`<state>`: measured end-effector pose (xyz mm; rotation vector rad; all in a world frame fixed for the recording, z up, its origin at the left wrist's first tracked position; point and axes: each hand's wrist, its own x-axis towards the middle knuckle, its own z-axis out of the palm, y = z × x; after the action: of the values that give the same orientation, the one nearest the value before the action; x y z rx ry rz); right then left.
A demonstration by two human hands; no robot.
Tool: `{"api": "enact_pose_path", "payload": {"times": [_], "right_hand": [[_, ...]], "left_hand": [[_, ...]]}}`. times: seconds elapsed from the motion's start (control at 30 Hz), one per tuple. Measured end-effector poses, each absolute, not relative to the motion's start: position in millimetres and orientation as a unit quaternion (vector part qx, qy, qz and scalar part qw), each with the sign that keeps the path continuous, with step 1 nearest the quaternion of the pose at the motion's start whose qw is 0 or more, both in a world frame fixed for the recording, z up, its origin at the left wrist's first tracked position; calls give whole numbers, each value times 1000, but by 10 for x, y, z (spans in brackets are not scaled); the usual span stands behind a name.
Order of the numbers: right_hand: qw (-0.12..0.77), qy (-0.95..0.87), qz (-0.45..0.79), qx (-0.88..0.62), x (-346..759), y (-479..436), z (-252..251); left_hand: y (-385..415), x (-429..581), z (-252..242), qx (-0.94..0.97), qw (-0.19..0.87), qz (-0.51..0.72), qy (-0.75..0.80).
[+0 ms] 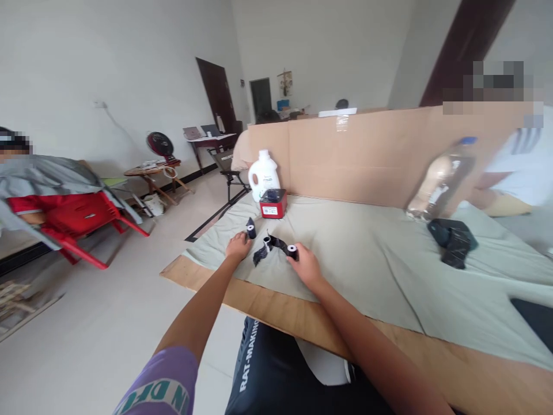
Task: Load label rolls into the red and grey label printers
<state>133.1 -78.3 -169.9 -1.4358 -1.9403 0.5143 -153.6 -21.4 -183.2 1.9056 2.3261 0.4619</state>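
On the pale green cloth (345,248), small black rolls with white cores stand close together. My right hand (307,266) pinches the right roll (292,252) between thumb and fingers. A loose black strip (277,242) runs from it toward the middle roll (266,242), which has another crumpled black strip (260,255) beside it. My left hand (237,246) rests low on the cloth, its thumb and fingers closed about the base of the left roll (251,232); a black flap sticks up behind this one. The left fingertips are small and partly hidden.
Behind the rolls are a red box with a dark top (273,206) and a white jug (263,176). A cardboard wall (345,155) spans the back. To the right stand a clear bottle with a blue cap (444,178) and a dark object (455,242). Other people sit at both sides.
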Motion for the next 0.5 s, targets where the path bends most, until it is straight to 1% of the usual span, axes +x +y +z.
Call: {"api": "enact_pose_path", "payload": {"times": [0.1, 0.2, 0.3, 0.4, 0.43, 0.5], "right_hand": [[336, -739, 230, -537, 1442, -796, -1681], [367, -710, 211, -563, 1870, -662, -1650], [382, -651, 108, -647, 2714, -430, -1533], [359, -524, -23, -772, 3755, -218, -1303], [353, -458, -41, -815, 4079, -169, -1223], [359, -384, -48, -849, 4636, -105, -1113]], "left_hand": [[-199, -1558, -1860, 635, 44, 140, 759], [-159, -1597, -1892, 642, 40, 131, 754], [-108, -1656, -1949, 641, 40, 126, 756], [-62, -1719, -2029, 636, 35, 127, 761], [-50, -1736, -2055, 636, 32, 127, 761], [-34, -1761, -2093, 636, 23, 129, 760]]}}
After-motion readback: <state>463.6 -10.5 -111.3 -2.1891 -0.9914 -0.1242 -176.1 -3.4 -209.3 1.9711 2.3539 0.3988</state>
